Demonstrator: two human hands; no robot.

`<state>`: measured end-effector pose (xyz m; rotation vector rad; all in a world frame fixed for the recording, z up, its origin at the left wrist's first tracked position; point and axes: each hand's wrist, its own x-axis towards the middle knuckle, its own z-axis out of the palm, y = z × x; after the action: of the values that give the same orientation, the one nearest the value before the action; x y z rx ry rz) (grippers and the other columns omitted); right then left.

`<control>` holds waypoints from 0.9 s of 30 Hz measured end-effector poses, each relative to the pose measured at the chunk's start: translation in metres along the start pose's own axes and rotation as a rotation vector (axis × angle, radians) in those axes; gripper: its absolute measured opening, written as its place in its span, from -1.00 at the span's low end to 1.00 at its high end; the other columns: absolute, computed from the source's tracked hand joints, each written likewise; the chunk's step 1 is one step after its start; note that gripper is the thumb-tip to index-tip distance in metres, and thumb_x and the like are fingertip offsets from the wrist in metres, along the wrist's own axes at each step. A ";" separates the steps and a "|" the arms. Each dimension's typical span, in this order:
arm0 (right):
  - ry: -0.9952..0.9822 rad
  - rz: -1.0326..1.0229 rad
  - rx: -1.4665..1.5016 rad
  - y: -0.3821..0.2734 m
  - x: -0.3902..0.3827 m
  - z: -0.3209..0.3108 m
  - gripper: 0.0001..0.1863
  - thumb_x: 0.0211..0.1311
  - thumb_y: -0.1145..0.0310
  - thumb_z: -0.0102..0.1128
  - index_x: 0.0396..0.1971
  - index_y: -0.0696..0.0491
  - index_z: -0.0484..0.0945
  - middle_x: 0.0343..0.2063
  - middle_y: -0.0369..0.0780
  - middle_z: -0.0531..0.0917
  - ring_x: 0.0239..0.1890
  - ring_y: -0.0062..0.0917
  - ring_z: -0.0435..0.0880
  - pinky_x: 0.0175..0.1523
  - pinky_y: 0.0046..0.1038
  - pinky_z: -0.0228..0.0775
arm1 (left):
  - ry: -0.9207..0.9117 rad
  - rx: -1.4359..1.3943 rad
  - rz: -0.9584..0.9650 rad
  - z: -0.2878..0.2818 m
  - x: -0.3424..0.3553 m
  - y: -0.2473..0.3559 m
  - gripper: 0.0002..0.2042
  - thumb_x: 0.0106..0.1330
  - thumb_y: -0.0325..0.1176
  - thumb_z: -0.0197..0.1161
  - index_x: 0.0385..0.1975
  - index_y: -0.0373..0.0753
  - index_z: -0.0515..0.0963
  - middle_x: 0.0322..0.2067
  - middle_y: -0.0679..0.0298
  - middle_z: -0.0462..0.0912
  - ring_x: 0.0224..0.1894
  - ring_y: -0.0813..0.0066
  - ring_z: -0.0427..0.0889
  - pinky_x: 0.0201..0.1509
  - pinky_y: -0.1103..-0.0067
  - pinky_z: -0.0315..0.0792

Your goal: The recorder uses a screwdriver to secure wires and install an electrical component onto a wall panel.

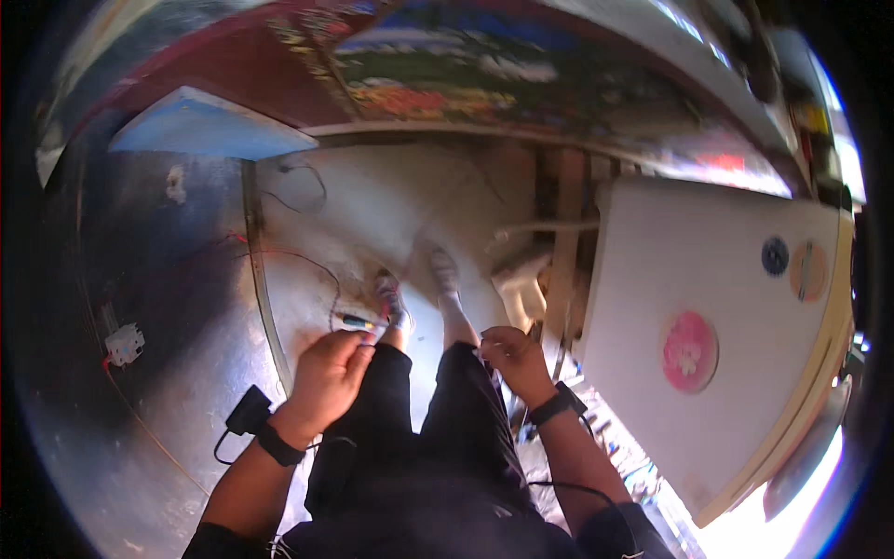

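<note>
My left hand (328,380) is closed, with thumb and index finger pressed together. What they pinch is too small to make out. Just beyond those fingertips shows a slim screwdriver-like tool (358,321) with a dark and teal handle; whether the hand grips it I cannot tell. A thin dark and red wire (307,258) runs from the dark tabletop toward this hand and disappears behind it. To the right, my right hand (518,361) is also pinched, above my right knee. Something small and pale shows at its fingertips, its kind unclear.
At left, the dark tabletop (177,279) carries a white switch-like block (125,345) with a reddish wire. A blue board (209,126) stands at its far end. A white cabinet (643,270) with round stickers is on the right. A loose cable (321,186) lies on the floor.
</note>
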<state>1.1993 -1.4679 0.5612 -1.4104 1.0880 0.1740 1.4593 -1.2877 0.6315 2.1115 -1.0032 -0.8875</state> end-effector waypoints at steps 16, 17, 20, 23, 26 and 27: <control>-0.662 -0.841 -0.976 -0.203 0.108 0.099 -0.85 0.22 0.30 0.14 -0.31 0.01 0.64 -0.44 -0.17 0.62 -0.31 -0.23 0.60 -0.23 -0.24 0.45 | 0.408 -0.026 -0.098 0.006 -0.013 -0.058 -0.71 0.16 -0.36 0.30 -0.14 -0.31 0.52 -0.13 0.03 0.58 -0.03 0.03 0.53 0.07 0.29 0.43; -0.706 -0.814 -0.961 -0.209 0.114 0.108 -0.82 0.22 0.30 0.12 -0.29 0.03 0.64 -0.42 -0.15 0.63 -0.27 -0.22 0.61 -0.17 -0.23 0.46 | 0.431 -0.024 -0.219 0.010 -0.028 -0.068 -0.70 0.16 -0.37 0.30 -0.13 -0.31 0.52 -0.12 0.02 0.57 -0.02 0.03 0.52 0.08 0.28 0.43; -0.782 -0.817 -0.921 -0.225 0.128 0.126 -0.80 0.22 0.32 0.11 -0.27 0.08 0.63 -0.39 -0.12 0.65 -0.25 -0.19 0.61 -0.12 -0.24 0.48 | 0.510 -0.020 -0.397 0.035 -0.079 -0.103 -0.71 0.16 -0.38 0.27 -0.12 -0.29 0.53 -0.15 0.02 0.58 -0.04 0.02 0.53 0.07 0.27 0.44; -0.843 -0.680 -0.857 -0.227 0.140 0.131 -0.79 0.25 0.32 0.13 -0.24 0.11 0.63 -0.37 -0.12 0.65 -0.27 -0.22 0.62 -0.13 -0.29 0.47 | 0.432 -0.055 -0.682 0.074 -0.117 -0.130 -0.74 0.18 -0.36 0.27 -0.14 -0.24 0.56 -0.17 0.03 0.59 -0.07 0.02 0.57 0.02 0.28 0.47; -0.845 -0.478 -0.835 -0.238 0.142 0.137 -0.77 0.26 0.33 0.16 -0.17 0.13 0.63 -0.33 -0.13 0.66 -0.25 -0.36 0.64 -0.12 -0.36 0.47 | 0.323 -0.133 -0.866 0.103 -0.139 -0.160 -0.77 0.21 -0.35 0.22 -0.13 -0.17 0.60 -0.20 0.02 0.58 -0.10 0.04 0.59 -0.01 0.25 0.48; -0.809 -0.397 -0.827 -0.239 0.144 0.139 -0.75 0.27 0.35 0.19 -0.12 0.14 0.62 -0.32 -0.14 0.66 -0.23 -0.44 0.64 -0.12 -0.40 0.46 | 0.299 -0.164 -0.909 0.116 -0.148 -0.171 -0.76 0.21 -0.35 0.21 -0.12 -0.17 0.60 -0.20 0.02 0.58 -0.11 0.04 0.59 -0.02 0.26 0.49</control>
<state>1.5086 -1.4767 0.5999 -1.9765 0.0168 0.8908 1.3654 -1.1076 0.4785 2.4478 0.2314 -0.9543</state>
